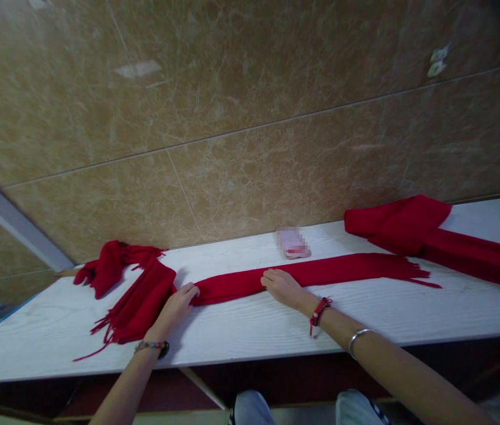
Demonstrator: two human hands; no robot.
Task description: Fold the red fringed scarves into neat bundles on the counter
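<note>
A long red scarf [342,268] with fringed ends lies stretched across the white tabletop, narrow and fairly flat on its right part. My left hand [182,300] is closed on the scarf where the long strip meets a wider folded red piece [156,298]. Whether that piece is the same scarf is partly hidden by the hand. About mid-strip, my right hand [283,287] has its fingers curled over the cloth's near edge. The fingertips of both hands are partly hidden.
Another red scarf [402,221], loosely folded, lies at the right. A crumpled red fringed cloth [110,268] sits at the far left. A pinkish phone-sized object [293,243], blurred, rests by the marbled tile wall [250,177]. Open shelving is below the white tabletop [250,330].
</note>
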